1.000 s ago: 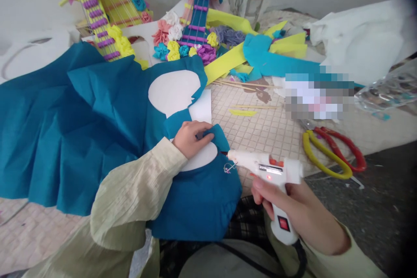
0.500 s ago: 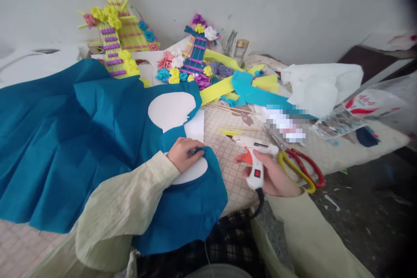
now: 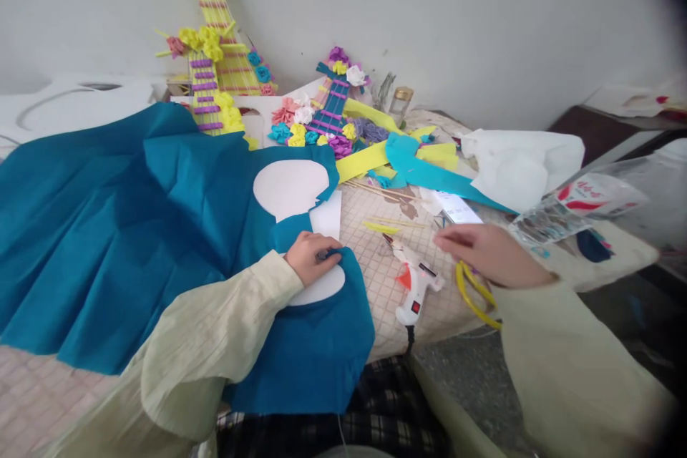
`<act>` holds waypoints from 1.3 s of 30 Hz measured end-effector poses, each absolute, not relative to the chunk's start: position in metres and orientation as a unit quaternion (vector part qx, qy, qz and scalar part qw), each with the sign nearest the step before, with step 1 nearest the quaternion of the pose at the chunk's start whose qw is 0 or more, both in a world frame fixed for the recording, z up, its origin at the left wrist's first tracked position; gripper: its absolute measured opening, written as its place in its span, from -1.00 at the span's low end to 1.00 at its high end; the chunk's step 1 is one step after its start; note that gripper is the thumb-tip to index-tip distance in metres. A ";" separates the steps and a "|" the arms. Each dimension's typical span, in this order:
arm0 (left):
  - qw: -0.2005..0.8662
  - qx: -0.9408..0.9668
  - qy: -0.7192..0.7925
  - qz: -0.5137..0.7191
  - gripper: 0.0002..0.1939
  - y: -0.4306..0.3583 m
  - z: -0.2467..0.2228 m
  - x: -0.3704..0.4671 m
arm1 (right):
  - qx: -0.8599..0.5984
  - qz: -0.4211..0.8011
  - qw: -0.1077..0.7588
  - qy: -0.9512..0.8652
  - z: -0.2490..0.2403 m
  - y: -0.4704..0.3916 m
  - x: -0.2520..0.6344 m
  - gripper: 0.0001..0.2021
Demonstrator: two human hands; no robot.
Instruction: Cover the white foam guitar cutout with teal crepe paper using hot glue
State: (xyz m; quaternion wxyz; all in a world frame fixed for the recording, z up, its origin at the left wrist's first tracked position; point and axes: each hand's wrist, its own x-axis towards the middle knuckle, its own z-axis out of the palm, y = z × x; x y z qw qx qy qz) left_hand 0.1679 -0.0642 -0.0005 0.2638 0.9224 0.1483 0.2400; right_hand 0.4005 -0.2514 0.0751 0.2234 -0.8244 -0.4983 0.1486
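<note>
Blue paper [image 3: 322, 358] lies over a white board shape [image 3: 293, 186] with rounded lobes. My left hand [image 3: 314, 256] pinches the paper's folded edge over the lower white lobe. The white glue gun [image 3: 417, 286] rests on the table, its nozzle pointing up and left, between my two hands. My right hand [image 3: 483, 250] is over the scissors [image 3: 475, 297], whose yellow handle shows below it. Its fingers are drawn together, and what they hold, if anything, is hidden.
Behind stand a yellow strung decoration [image 3: 215, 7] and a smaller blue one [image 3: 328, 111] with paper flowers. A glass jar [image 3: 401, 101], paper strips [image 3: 429, 168], thin sticks [image 3: 381, 189], a phone [image 3: 459, 209], white paper [image 3: 520, 164] and a plastic bottle [image 3: 574, 207] lie around.
My right hand has let go of the glue gun, now lying on the table, and moved right to the scissors. My left hand remains on the blue paper. The view has shifted slightly.
</note>
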 end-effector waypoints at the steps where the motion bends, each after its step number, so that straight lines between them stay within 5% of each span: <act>1: 0.265 0.923 0.147 0.237 -0.87 -0.064 0.001 0.167 | -0.819 0.120 0.209 -0.521 0.073 -0.236 0.409 -0.84; 9: 0.272 0.925 0.144 0.224 -0.88 -0.062 0.001 0.167 | -0.800 0.132 0.179 -0.557 0.037 -0.161 0.436 -0.90; 17: 0.296 0.920 0.139 0.219 -0.88 -0.062 0.002 0.167 | -0.807 0.096 0.294 -0.503 0.083 -0.253 0.370 -0.76; 29: 0.379 0.886 0.112 0.242 -0.88 -0.061 0.012 0.162 | -0.798 0.012 0.322 -0.509 0.041 -0.286 0.256 -0.81; 34: 0.455 0.839 0.098 0.281 -0.88 -0.059 0.021 0.157 | -0.792 0.098 0.337 -0.500 0.041 -0.281 0.255 -0.78; 39: 0.517 0.778 0.080 0.348 -0.90 -0.057 0.036 0.149 | -0.743 0.236 0.453 -0.432 0.032 -0.270 0.248 -0.72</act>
